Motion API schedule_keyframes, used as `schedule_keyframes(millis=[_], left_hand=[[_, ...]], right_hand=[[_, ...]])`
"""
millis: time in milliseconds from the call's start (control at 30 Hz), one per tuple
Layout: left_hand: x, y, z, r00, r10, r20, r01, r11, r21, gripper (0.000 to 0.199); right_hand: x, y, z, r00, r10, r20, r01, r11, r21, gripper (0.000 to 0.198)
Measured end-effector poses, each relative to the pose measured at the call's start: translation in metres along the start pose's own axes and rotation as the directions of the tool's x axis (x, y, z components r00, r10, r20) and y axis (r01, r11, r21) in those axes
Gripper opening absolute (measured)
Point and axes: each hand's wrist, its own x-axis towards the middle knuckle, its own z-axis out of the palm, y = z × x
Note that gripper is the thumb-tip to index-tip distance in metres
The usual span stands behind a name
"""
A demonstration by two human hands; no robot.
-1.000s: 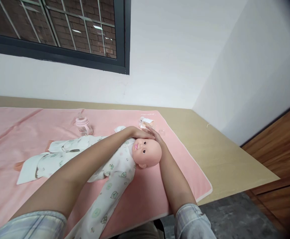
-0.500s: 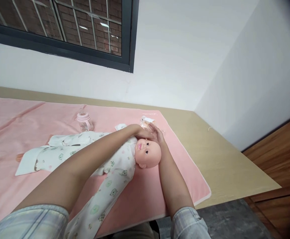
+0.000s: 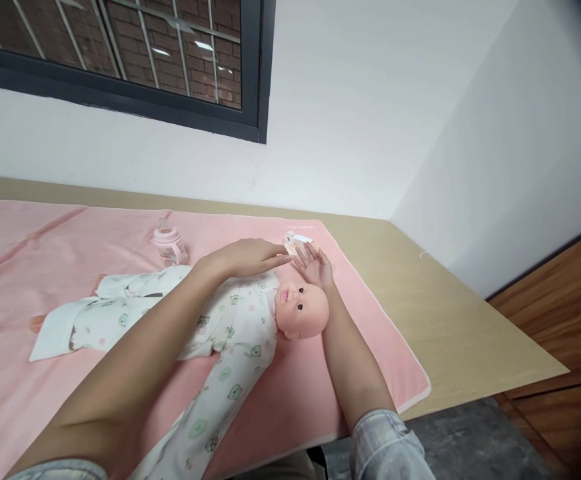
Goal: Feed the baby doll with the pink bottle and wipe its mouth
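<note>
Doll (image 3: 303, 312) lies on its back on the pink blanket (image 3: 380, 360), head right, feet left, near sleeve running toward the near edge of the table (image 3: 470, 320). My left hand (image 3: 253, 257) is above its far shoulder, palm down, fingers straight and nearly together; it grips nothing that I can see. Its underside is hidden, so I cannot tell whether it touches the clothes (image 3: 245, 320). My right hand (image 3: 315, 268) is just beyond the head, palm up, fingers loosely spread, no object in it; wrist beside the crown, contact unclear. Small clear packet (image 3: 298, 241) just past my fingertips. Pink bottle (image 3: 169, 245) upright at far left, beyond the legs.
</note>
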Motion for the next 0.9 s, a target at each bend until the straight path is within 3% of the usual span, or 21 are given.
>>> schedule_keyframes(millis=[200, 333, 500, 600, 767, 900], left_hand=[[-0.024, -0.005, 0.002, 0.996, -0.023, -0.082, 0.016, 0.996, -0.086, 0.060], [-0.028, -0.011, 0.003, 0.988, -0.002, -0.154, -0.017, 0.992, -0.124, 0.061], [-0.035, -0.013, -0.001, 0.951, 0.041, -0.308, -0.121, 0.961, -0.247, 0.050], [-0.041, -0.010, -0.004, 0.937, 0.088, -0.337, -0.216, 0.906, -0.363, 0.043], [-0.040, -0.005, 0.001, 0.911, 0.076, -0.406, -0.289, 0.819, -0.496, 0.042], [-0.035, -0.005, 0.006, 0.893, 0.115, -0.436, -0.360, 0.763, -0.537, 0.058]], right_hand=[[-0.003, -0.003, 0.000, 0.999, -0.011, 0.040, 0.010, 1.000, 0.020, 0.036], [-0.008, -0.011, 0.005, 1.000, -0.029, -0.012, 0.029, 0.999, 0.023, 0.033], [-0.015, -0.043, 0.024, 0.975, -0.202, -0.092, 0.204, 0.979, 0.014, 0.019], [-0.023, -0.066, 0.038, 0.947, -0.299, -0.117, 0.283, 0.950, -0.131, 0.019], [-0.049, -0.089, 0.076, 0.953, -0.271, 0.136, 0.303, 0.815, -0.494, 0.036], [-0.076, -0.088, 0.117, 0.927, -0.123, 0.354, 0.329, 0.719, -0.612, 0.038]])
